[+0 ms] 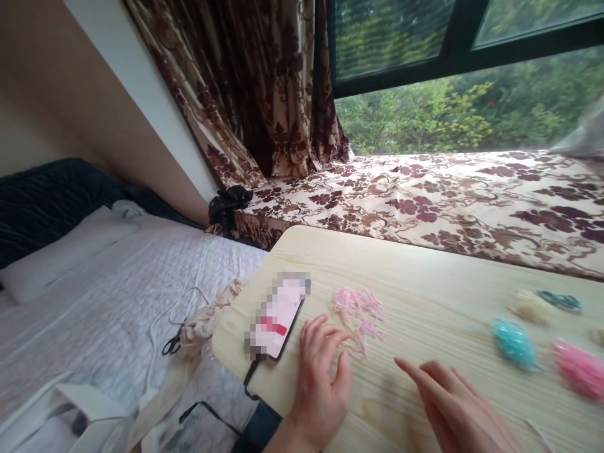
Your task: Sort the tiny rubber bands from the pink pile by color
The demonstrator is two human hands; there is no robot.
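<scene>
My left hand (pixel 322 374) rests on the pale wooden table (pixel 425 264) with fingers loosely bent and thumb apart, holding nothing visible. Just beyond its fingertips lies a loose pile of thin pink and lilac strands (pixel 357 308). To its left is a phone (pixel 278 318), its screen partly pixelated and a black strap hanging from its lower end. Over the table's right part hovers my right hand (pixel 455 402), index finger stretched out toward the left. Its remaining fingers are partly hidden, and no object shows in it.
Bundles lie at the table's right: turquoise (pixel 514 345), pink (pixel 579 370), cream (pixel 532 306) and dark teal (pixel 560 300). Left of the table is a bed (pixel 189 251) with a white cable and black-handled scissors (pixel 172 344). A floral-covered window ledge (pixel 425 195) borders the far edge.
</scene>
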